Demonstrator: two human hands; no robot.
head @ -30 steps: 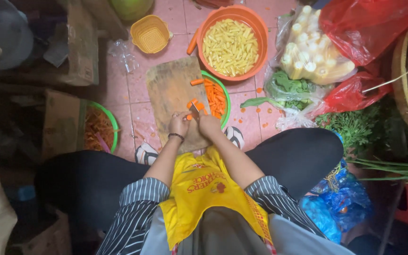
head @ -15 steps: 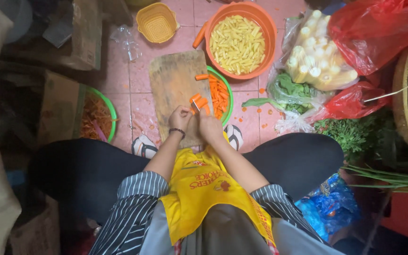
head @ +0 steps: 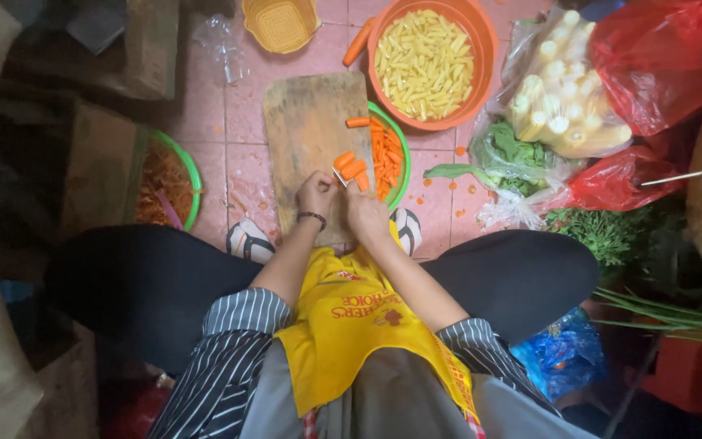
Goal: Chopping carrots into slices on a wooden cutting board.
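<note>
Nearest, a yellow apron (head: 351, 325) hangs between striped sleeves. Beyond it, the left hand (head: 316, 193) is curled closed on the near end of a wooden cutting board (head: 306, 130) that lies on the pink tiled floor (head: 241, 122); what it grips cannot be made out. Just right of it, the right hand (head: 366, 213) is closed beside short carrot pieces (head: 351, 168) resting on the board. Right of the board sits a green bowl of carrot sticks (head: 387, 154). Farther off stands an orange bowl of pale yellow strips (head: 428, 61), with a small yellow basket (head: 279, 23) to its left.
</note>
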